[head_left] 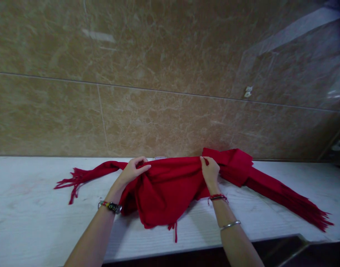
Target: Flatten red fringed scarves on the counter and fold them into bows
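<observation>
A red fringed scarf [170,193] lies bunched across the white wood-grain surface, its middle part drawn up between my two hands. My left hand [134,168] has hold of the scarf near its left part, with the thumb lying over the cloth and some fingertips hidden. With thumb and fingers pinched, my right hand [210,168] grips the upper edge of the same cloth. One fringed end trails out to the left. To the right of my right hand, a folded part of the scarf leads to the other fringed end.
The white surface [33,222] runs along a brown marbled tile wall [159,122]. A small white fitting [248,92] is on the wall at right. Below the surface's front edge is a dark area [281,250]. A small pale item [160,158] shows partly behind the scarf.
</observation>
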Tool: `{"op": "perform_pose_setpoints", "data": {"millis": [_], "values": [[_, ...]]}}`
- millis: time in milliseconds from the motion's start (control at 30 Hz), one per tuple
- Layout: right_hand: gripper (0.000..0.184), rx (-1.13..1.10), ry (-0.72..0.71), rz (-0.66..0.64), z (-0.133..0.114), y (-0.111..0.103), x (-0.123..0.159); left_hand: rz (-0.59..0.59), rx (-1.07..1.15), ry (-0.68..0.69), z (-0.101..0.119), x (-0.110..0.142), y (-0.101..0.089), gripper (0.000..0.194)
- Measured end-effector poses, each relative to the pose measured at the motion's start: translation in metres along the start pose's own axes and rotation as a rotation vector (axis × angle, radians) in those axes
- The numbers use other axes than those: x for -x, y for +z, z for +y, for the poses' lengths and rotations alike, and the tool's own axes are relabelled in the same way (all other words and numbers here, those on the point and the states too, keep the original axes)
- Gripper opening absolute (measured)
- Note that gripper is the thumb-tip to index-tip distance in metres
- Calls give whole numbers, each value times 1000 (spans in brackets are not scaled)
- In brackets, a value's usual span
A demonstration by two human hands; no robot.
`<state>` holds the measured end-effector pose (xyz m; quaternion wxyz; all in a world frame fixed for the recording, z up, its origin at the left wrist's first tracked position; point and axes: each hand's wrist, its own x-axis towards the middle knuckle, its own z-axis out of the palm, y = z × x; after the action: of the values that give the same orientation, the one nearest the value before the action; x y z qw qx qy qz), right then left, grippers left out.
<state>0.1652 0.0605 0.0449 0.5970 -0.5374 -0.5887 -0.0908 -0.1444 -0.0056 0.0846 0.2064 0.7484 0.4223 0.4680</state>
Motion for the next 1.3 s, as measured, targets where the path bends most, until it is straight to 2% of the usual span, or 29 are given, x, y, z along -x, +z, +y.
{"op": "perform_pose_setpoints", "data": {"millis": [67, 133, 200, 300, 400, 467, 533, 633, 800, 933, 1033, 1100, 1133, 1167, 1233, 1300], "values": [[32, 4, -73, -47, -7, 4, -1, 67, 8, -17, -1, -2, 4, 23], [27, -75, -179, -118, -24, 7, -6, 96, -2, -28, 1, -10, 7, 23], [28, -217, -304, -288, -51, 8, -16, 70, -14, -19, 11, -23, 6, 22], [37, -410, -425, -587, -99, 8, -37, 14, -50, 50, 42, -48, -3, 22], [36, -548, -441, -752, -134, 8, -52, -29, -100, 132, 76, -66, -14, 21], [26, -612, -383, -752, -144, 9, -56, -38, -171, 155, 90, -69, -21, 20], [20, -661, -282, -685, -146, 10, -56, -25, -264, 139, 93, -65, -27, 20], [19, -702, -196, -612, -140, 12, -54, -64, -362, 80, 82, -55, -33, 18], [18, -684, -180, -605, -136, 16, -56, -142, -431, 29, 68, -50, -36, 19], [18, -697, -128, -512, -139, 9, -60, -52, -532, 38, 71, -52, -42, 18], [17, -745, -72, -325, -135, -6, -67, 104, -716, -29, 67, -49, -55, 18], [18, -769, -28, -196, -129, -18, -73, 142, -801, -95, 62, -46, -66, 18], [18, -769, -20, -172, -126, -24, -76, 150, -807, -109, 61, -45, -70, 18], [18, -760, -25, -189, -123, -29, -78, 158, -785, -105, 61, -44, -72, 17], [18, -716, -69, -321, -120, -36, -79, 195, -662, -55, 65, -44, -67, 16], [17, -660, -139, -481, -124, -39, -77, 200, -455, 14, 74, -47, -49, 22]]}}
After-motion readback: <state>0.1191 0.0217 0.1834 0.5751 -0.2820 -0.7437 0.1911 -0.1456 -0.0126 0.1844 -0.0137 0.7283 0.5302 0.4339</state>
